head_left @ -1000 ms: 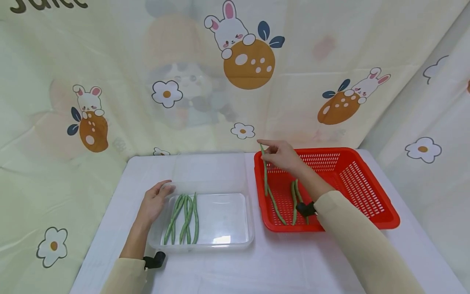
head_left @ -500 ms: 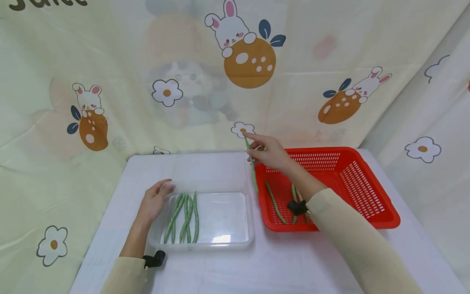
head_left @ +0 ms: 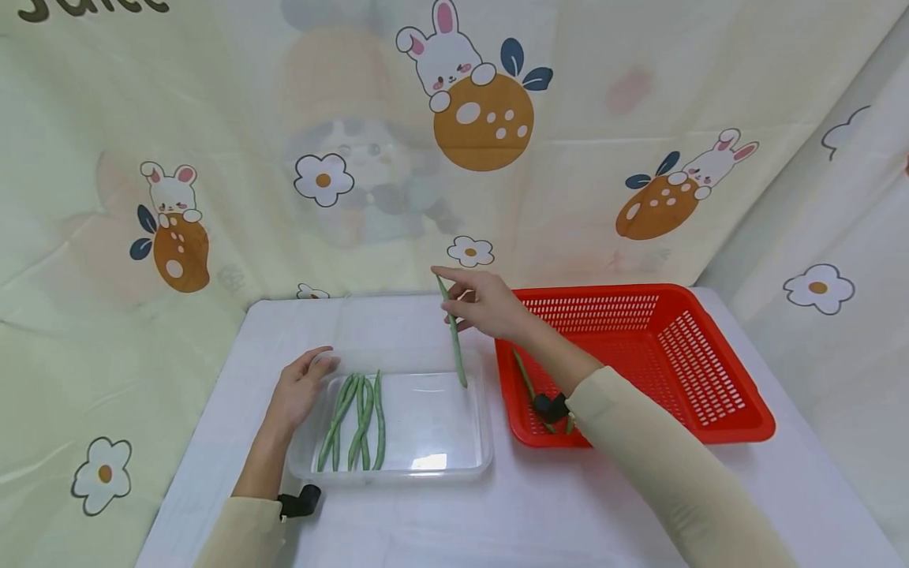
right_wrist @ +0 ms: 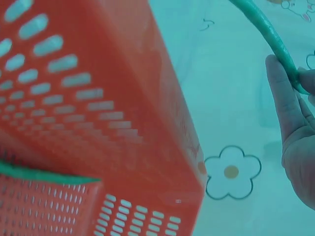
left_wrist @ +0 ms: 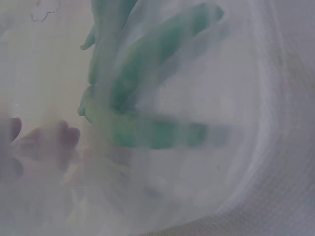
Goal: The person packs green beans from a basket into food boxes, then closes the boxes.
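Observation:
My right hand (head_left: 486, 306) pinches a green bean (head_left: 457, 351) near its upper end. The bean hangs slantwise over the back right of a clear plastic container (head_left: 398, 476). In the right wrist view, thumb and fingers of the right hand (right_wrist: 295, 137) pinch the same bean (right_wrist: 266, 34). My left hand (head_left: 297, 394) grips the container's rim at the back left corner. Several green beans (head_left: 379, 434) lie lengthwise in the container's left half, some crossing. Through the cloudy plastic, the left wrist view shows beans (left_wrist: 152, 54) blurred.
A red perforated basket (head_left: 699, 371) stands right of the container, with a gap between them. Green beans (head_left: 524, 369) lie at its left side, partly hidden by my right forearm. A patterned cloth (head_left: 383, 237) hangs behind the white table (head_left: 426, 528).
My right hand has carried the green bean left, from over the red basket's left edge to over the container. My left hand and the container stay where they were.

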Demonstrator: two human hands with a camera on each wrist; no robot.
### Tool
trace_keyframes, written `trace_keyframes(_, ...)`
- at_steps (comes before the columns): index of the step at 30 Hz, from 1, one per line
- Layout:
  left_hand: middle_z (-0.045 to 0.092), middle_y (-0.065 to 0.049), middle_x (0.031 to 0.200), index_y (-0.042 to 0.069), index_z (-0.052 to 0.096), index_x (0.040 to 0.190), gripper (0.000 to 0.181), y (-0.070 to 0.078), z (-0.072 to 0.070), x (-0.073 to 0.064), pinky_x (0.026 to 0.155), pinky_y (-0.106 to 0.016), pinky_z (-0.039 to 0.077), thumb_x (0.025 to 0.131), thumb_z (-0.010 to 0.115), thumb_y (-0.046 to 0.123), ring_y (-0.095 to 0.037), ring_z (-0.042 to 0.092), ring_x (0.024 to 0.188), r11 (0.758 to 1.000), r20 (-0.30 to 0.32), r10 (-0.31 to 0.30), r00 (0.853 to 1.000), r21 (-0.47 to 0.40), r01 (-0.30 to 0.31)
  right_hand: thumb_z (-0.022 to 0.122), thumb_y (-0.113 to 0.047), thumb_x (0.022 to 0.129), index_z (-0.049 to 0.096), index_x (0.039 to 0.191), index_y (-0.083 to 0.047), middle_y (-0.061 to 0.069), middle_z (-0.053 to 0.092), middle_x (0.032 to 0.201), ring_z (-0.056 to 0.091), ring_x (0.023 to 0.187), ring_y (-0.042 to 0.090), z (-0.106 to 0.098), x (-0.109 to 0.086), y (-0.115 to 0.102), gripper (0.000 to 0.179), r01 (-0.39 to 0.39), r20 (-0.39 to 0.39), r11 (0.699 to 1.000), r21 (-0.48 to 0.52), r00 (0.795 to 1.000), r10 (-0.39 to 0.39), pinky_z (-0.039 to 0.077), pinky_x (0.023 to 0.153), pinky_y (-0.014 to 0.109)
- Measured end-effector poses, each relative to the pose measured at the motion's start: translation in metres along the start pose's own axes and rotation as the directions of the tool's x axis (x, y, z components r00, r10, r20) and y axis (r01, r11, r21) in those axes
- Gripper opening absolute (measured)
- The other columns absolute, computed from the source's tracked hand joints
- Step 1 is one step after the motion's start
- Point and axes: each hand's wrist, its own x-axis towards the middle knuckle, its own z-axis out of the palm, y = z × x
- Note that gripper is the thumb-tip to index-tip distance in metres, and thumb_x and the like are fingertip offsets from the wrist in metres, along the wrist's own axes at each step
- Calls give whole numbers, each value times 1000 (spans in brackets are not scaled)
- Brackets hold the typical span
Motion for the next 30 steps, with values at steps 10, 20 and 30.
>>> trace_keyframes(10, 61, -16, 148, 12, 50, 153, 50, 0, 1, -1, 123, -59, 31, 112, 45, 41, -35, 48, 147, 1000, 3, 1, 1000, 6, -1, 66, -4, 101, 47, 158, -21, 18, 67, 109, 75, 87, 24, 30, 4, 2, 62, -33, 36, 999, -8, 999, 34, 65, 75, 37)
trace_keyframes(20, 61, -17, 148, 11, 50, 153, 50, 1, 0, -1, 123, -60, 31, 112, 44, 40, -36, 48, 147, 1000, 2, 8, 1000, 10, -8, 67, -2, 100, 47, 158, -21, 20, 66, 108, 75, 87, 29, 52, 11, -1, 64, -41, 53, 999, 33, 998, 39, 65, 74, 37)
trace_keyframes(30, 61, -18, 148, 10, 50, 152, 50, 2, 1, -1, 123, -59, 31, 112, 45, 40, -36, 48, 147, 1000, -1, 4, 1000, -1, -4, 68, -2, 99, 47, 157, -16, 16, 66, 106, 75, 86, 27, 79, 19, 1, 62, -70, 70, 998, -6, 995, 70, 65, 73, 36)
